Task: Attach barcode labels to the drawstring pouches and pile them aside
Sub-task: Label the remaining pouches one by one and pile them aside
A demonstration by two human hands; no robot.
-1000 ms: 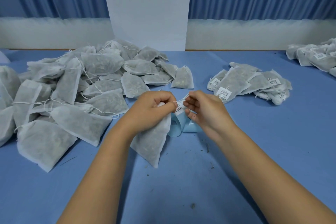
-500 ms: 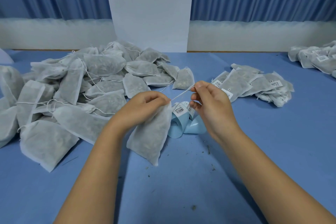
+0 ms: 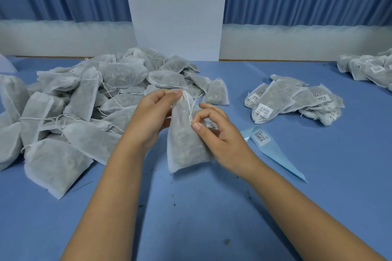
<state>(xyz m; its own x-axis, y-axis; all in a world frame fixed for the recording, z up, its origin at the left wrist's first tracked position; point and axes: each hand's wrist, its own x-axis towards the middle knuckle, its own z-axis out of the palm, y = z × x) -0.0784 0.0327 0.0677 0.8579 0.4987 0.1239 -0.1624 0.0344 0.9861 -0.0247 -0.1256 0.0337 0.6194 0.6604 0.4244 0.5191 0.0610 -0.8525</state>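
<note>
Blue worktop (image 3: 191, 218), flecked with debris. At centre the pouch (image 3: 186, 148) is held upright. The left hand (image 3: 152, 112) grips its gathered neck to steady it. The right hand (image 3: 220, 133) pinches the drawstring (image 3: 191, 110), probably to clear the face for a label. The label strip (image 3: 273, 150) lies just right, within reach. Beyond, an unlabelled heap (image 3: 84, 108) on the left and a labelled pile (image 3: 292, 99) on the right, well apart so they don't mix.

Left hand (image 3: 153, 112) gripping, right hand (image 3: 220, 137) pinching, forearms outstretched
</note>
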